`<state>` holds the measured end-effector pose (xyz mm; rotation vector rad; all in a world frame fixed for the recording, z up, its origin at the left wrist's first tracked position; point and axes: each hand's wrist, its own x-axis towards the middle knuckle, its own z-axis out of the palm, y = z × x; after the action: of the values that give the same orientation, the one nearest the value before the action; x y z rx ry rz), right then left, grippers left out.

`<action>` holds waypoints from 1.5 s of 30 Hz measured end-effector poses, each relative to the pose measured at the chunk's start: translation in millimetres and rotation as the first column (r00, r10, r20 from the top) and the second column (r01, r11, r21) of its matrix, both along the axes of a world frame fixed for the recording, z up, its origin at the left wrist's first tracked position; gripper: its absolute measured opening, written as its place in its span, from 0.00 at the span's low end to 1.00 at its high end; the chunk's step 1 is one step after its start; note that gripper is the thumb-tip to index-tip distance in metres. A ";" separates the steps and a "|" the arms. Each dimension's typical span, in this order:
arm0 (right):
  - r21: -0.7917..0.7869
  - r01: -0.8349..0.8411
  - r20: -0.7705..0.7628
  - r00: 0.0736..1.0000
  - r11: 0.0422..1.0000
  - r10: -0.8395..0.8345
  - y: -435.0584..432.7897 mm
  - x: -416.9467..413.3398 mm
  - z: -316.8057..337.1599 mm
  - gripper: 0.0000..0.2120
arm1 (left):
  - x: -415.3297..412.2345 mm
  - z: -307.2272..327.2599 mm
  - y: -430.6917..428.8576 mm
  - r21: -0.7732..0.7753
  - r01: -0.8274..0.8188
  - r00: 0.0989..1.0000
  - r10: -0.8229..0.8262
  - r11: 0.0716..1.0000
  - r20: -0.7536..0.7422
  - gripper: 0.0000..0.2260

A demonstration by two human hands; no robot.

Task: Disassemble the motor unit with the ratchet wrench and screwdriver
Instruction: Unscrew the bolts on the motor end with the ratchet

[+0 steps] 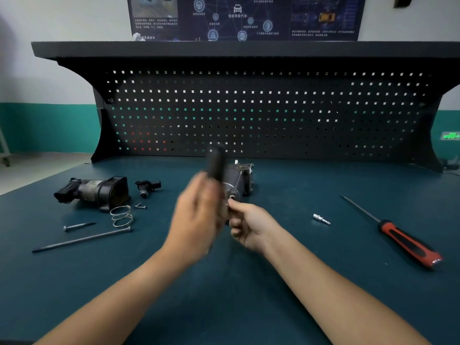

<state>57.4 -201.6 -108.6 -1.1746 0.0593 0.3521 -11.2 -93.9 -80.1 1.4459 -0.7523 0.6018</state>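
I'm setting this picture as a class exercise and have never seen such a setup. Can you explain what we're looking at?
This is one picture from a camera worn on a person's head, looking down at their bare hands; no robot. The left hand, blurred, grips a dark handle, apparently the ratchet wrench. The right hand pinches at the motor unit's near end. On the bench lie a screwdriver, a socket bit, a spring, bolts and a removed part.
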 end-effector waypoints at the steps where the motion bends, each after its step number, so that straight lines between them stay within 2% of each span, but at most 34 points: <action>1: -0.013 -0.006 -0.006 1.000 1.000 0.006 0.1 0.4 -0.9 0.14 | -1.2 -4.3 2.0 0.359 -0.041 0.988 -0.016 0.933 0.153 0.15; 2: -0.034 -0.008 -0.005 1.000 0.999 0.008 0.2 0.3 -1.6 0.14 | -1.5 -10.8 2.8 0.683 -0.110 0.955 -0.115 0.722 0.274 0.16; 3: -0.069 0.009 0.003 1.000 0.998 -0.009 0.4 0.7 -2.2 0.13 | -0.9 -18.3 4.0 0.858 -0.232 0.903 -0.227 0.459 0.366 0.17; 4: -0.114 0.037 0.020 0.999 0.993 -0.035 1.1 1.7 -3.5 0.11 | 1.4 -23.6 6.9 0.910 -0.314 0.876 -0.286 0.271 0.388 0.18; 5: -0.145 0.050 0.037 0.998 0.988 -0.045 2.7 1.4 -4.1 0.10 | 4.2 -26.4 10.7 0.916 -0.344 0.869 -0.299 0.207 0.394 0.18; 6: -0.153 0.048 0.045 0.998 0.987 -0.041 4.4 1.4 -4.3 0.10 | 6.6 -28.8 13.7 0.891 -0.362 0.853 -0.289 0.274 0.435 0.16; 8: -0.080 0.017 0.037 0.999 0.997 -0.014 6.4 2.4 -3.9 0.12 | 1.9 -28.5 17.6 0.794 -0.256 0.903 -0.157 0.551 0.400 0.08; 9: -0.013 -0.004 0.021 1.000 1.000 0.004 7.1 2.2 -3.4 0.12 | -2.8 -25.7 15.9 0.673 -0.189 0.946 -0.051 0.715 0.321 0.06; 11: 0.071 -0.030 0.014 0.999 0.997 0.029 5.1 0.5 -2.3 0.13 | -3.8 -15.7 6.5 0.205 -0.149 0.984 0.124 0.967 0.128 0.06; 12: 0.094 -0.027 0.022 0.999 0.995 0.025 4.2 0.0 -2.2 0.13 | -2.7 -8.5 0.2 -0.050 -0.127 0.992 0.127 0.991 0.001 0.09; 14: 0.129 0.000 0.041 0.999 0.992 -0.005 3.2 -2.4 -1.5 0.13 | -1.0 4.9 -10.3 -0.385 -0.102 0.985 0.038 0.917 -0.170 0.18; 16: 0.108 0.033 0.053 0.998 0.994 -0.039 2.7 -0.9 -2.3 0.14 | 0.5 8.2 -16.4 -0.415 -0.087 0.977 -0.005 0.906 -0.214 0.19; 17: 0.075 0.044 0.064 0.997 0.996 -0.049 1.5 -0.3 -2.1 0.15 | -0.3 6.1 -18.7 -0.307 -0.061 0.983 0.004 0.950 -0.184 0.16; 18: 0.024 0.050 0.075 0.996 0.998 -0.052 -0.2 -0.6 -1.6 0.15 | -1.6 2.0 -19.4 -0.039 -0.047 0.994 0.043 0.998 -0.100 0.11; 19: -0.037 0.047 0.079 0.996 0.998 -0.044 -1.3 -1.0 -1.7 0.16 | -3.6 -2.2 -20.5 0.373 -0.058 0.998 0.055 0.926 0.019 0.08; 20: -0.093 0.040 0.074 0.997 0.995 -0.033 -2.5 -1.7 -2.4 0.16 | -5.9 -8.3 -21.3 0.727 -0.070 0.992 -0.028 0.683 0.122 0.10; 21: -0.130 0.039 0.065 0.997 0.991 -0.031 -3.0 -2.0 -4.0 0.16 | -7.4 -14.3 -20.5 0.916 -0.130 0.973 -0.129 0.378 0.191 0.13; 22: -0.146 0.043 0.059 0.998 0.988 -0.035 -2.3 -2.6 -5.5 0.17 | -6.7 -18.5 -17.4 0.958 -0.197 0.954 -0.183 0.207 0.236 0.15; 23: -0.151 0.045 0.056 0.998 0.987 -0.037 -1.2 -2.4 -6.9 0.18 | -5.5 -20.2 -14.1 0.946 -0.229 0.946 -0.179 0.228 0.272 0.18; 25: -0.085 0.021 0.050 0.999 0.996 -0.017 0.2 -0.3 -7.7 0.18 | -5.7 -18.6 -8.5 0.813 -0.156 0.968 -0.078 0.562 0.240 0.21; 26: -0.007 0.005 0.038 0.999 1.000 -0.005 -0.2 -0.3 -6.1 0.16 | -8.5 -14.7 -6.4 0.617 -0.091 0.989 -0.001 0.782 0.148 0.19; 27: 0.056 -0.009 0.024 1.000 0.998 0.008 -1.5 0.3 -5.2 0.14 | -9.6 -10.6 -2.5 0.309 -0.036 0.999 0.037 0.950 0.001 0.16; 28: 0.096 -0.023 0.020 1.000 0.995 0.021 -2.8 0.3 -4.0 0.12 | -6.1 -5.0 1.9 -0.040 -0.030 0.990 0.024 0.999 -0.141 0.14; 30: 0.116 -0.040 0.026 0.999 0.992 0.037 -2.7 0.0 -3.2 0.10 | 5.1 8.8 12.7 -0.506 -0.061 0.957 -0.093 0.860 -0.274 0.18; 33: 0.125 -0.002 0.012 1.000 0.992 0.001 0.0 1.1 -5.8 0.07 | 19.3 18.4 22.3 -0.636 -0.110 0.932 -0.142 0.764 -0.332 0.21; 35: 0.113 0.004 0.016 1.000 0.994 -0.006 0.1 2.1 -6.4 0.08 | 16.4 11.8 18.9 -0.535 -0.057 0.948 -0.122 0.843 -0.293 0.20; 36: 0.101 0.003 0.018 1.000 0.995 -0.005 -0.4 2.5 -6.6 0.08 | 10.8 5.4 16.3 -0.401 -0.023 0.968 -0.080 0.916 -0.237 0.18; 38: 0.064 0.003 0.023 1.000 0.998 -0.004 -1.8 3.4 -6.5 0.10 | -0.5 -7.7 12.8 0.148 -0.028 1.000 0.027 0.989 0.014 0.16; 39: 0.035 -0.005 0.029 1.000 0.999 0.004 -2.1 2.9 -6.1 0.10 | -3.5 -13.9 9.4 0.516 -0.117 0.985 0.032 0.849 0.171 0.18; 40: 0.001 -0.011 0.036 0.999 1.000 0.011 -1.9 2.3 -5.5 0.11 | -4.7 -21.2 6.1 0.769 -0.234 0.951 -0.023 0.595 0.307 0.21; 41: -0.030 -0.008 0.044 0.999 1.000 0.010 -2.2 0.6 -4.4 0.11 | -3.7 -26.5 4.5 0.865 -0.331 0.916 -0.092 0.377 0.391 0.23; 42: -0.052 0.000 0.045 0.999 0.999 0.003 -2.1 0.6 -4.5 0.12 | -2.4 -28.1 2.6 0.888 -0.347 0.910 -0.120 0.301 0.396 0.21; 43: -0.064 0.003 0.042 0.999 0.998 0.000 -2.6 0.7 -5.1 0.14 | -2.3 -28.9 0.0 0.873 -0.300 0.925 -0.107 0.385 0.365 0.19; 45: -0.034 0.001 0.035 0.999 0.999 0.000 -2.8 0.5 -5.6 0.14 | -9.7 -24.6 -7.0 0.652 -0.073 0.991 -0.019 0.755 0.133 0.14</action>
<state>58.0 -204.4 -114.2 -1.2138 0.0353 0.3309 -20.8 -100.9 -104.7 2.0851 -1.1229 0.4713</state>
